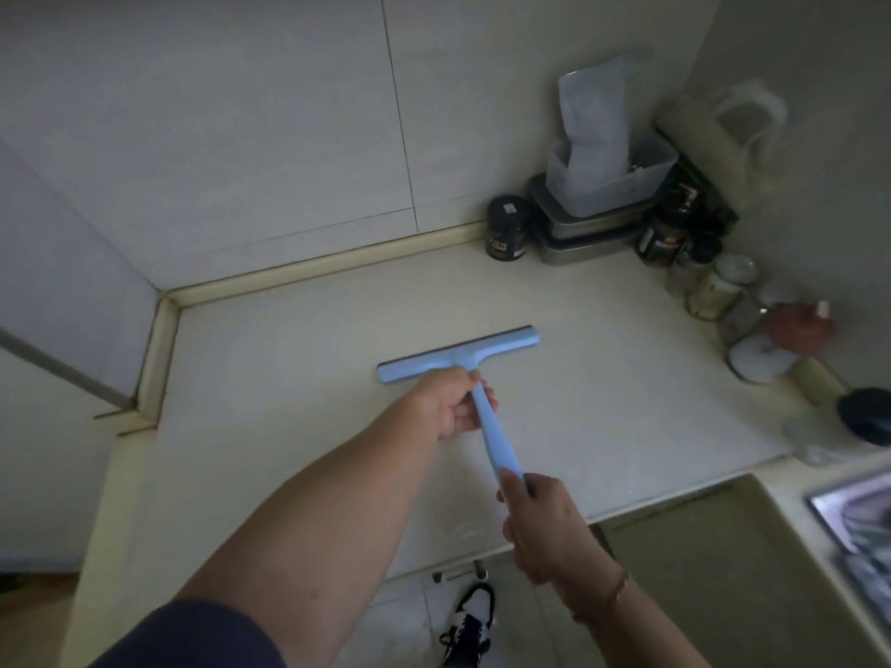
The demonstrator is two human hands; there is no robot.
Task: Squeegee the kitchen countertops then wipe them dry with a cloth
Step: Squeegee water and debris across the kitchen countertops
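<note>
A light blue squeegee (496, 348) lies with its blade on the cream countertop (299, 339), near the middle. Its handle runs back toward me. My left hand (446, 402) grips the handle just behind the blade. My right hand (535, 518) grips the handle's near end, close to the counter's front edge. No cloth is in view.
Stacked metal trays with a plastic tub (607, 185) and a dark jar (506, 229) stand in the back right corner. Several jars and bottles (723, 291) line the right wall. A sink (858, 527) shows at the right edge. A raised lip (159, 354) borders the counter's left.
</note>
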